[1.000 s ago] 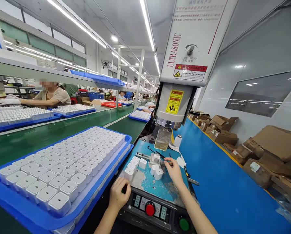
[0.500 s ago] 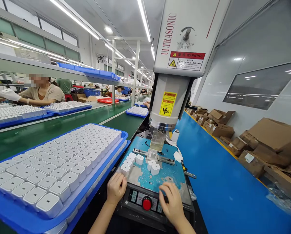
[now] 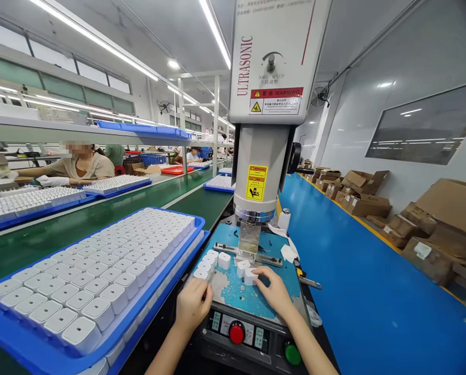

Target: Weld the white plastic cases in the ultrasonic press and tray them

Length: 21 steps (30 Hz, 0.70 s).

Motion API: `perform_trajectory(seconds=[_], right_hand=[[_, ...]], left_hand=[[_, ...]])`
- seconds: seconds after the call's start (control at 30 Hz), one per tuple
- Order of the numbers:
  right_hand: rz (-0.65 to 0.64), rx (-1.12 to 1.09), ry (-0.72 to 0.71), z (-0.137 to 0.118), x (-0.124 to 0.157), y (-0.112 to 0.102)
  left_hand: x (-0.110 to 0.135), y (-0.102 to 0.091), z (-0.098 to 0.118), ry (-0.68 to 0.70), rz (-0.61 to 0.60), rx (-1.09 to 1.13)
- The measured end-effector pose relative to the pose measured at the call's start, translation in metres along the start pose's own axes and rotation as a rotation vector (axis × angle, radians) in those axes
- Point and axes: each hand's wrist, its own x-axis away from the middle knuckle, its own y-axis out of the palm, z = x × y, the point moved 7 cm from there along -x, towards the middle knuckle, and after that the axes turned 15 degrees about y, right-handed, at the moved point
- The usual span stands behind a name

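My left hand (image 3: 192, 307) is curled into a loose fist at the left edge of the welder's blue work plate (image 3: 252, 297). It touches the nearest piece in a row of white charger housings (image 3: 206, 264). What its fingers hold is hidden. My right hand (image 3: 274, 289) reaches over the plate, with thumb and forefinger pinching a white housing (image 3: 249, 276) just in front of the fixture. The ultrasonic welder's horn (image 3: 249, 238) is down on the fixture (image 3: 252, 257).
A blue tray (image 3: 29, 341) full of white housings lies on the green conveyor (image 3: 80, 221) to my left. The welder's control panel has a red button (image 3: 236, 333) and a green button (image 3: 293, 354). Cardboard boxes (image 3: 432, 224) line the right wall. A person sits across the conveyor.
The horn came down from raised onto the fixture. My right hand pulled back to the control panel, then moved forward to the housing on the plate. My left hand stayed at the plate's left edge.
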Motion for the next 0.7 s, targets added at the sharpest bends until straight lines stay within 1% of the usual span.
perform_trajectory(seconds=[0.07, 0.17, 0.23, 0.27, 0.33, 0.4, 0.53, 0.6, 0.7], right_hand=[[0.058, -0.032, 0.005, 0.005, -0.001, -0.006], [0.222, -0.092, 0.066, 0.016, -0.002, -0.022], [0.314, -0.097, 0.125, 0.025, -0.002, -0.03], [0.346, -0.092, 0.147, 0.027, -0.001, -0.033], [0.391, -0.089, 0.178, 0.031, 0.0, -0.037], [0.423, -0.102, 0.202, 0.033, 0.001, -0.039], [0.453, -0.113, 0.204, 0.032, 0.001, -0.042], [0.456, -0.108, 0.197, 0.031, 0.0, -0.042], [0.465, -0.108, 0.205, 0.031, 0.0, -0.043]], left_hand=[[-0.03, 0.007, 0.011, 0.015, -0.02, 0.0], [-0.076, 0.021, 0.029, 0.016, -0.064, -0.065], [-0.099, 0.036, 0.035, -0.029, -0.146, -0.11], [-0.107, 0.046, 0.035, -0.07, -0.217, -0.124], [-0.116, 0.067, 0.032, -0.166, -0.369, -0.145], [-0.12, 0.087, 0.026, -0.242, -0.478, -0.158], [-0.128, 0.123, 0.019, -0.314, -0.553, -0.148], [-0.131, 0.138, 0.018, -0.353, -0.589, -0.135], [-0.136, 0.149, 0.015, -0.402, -0.625, -0.123]])
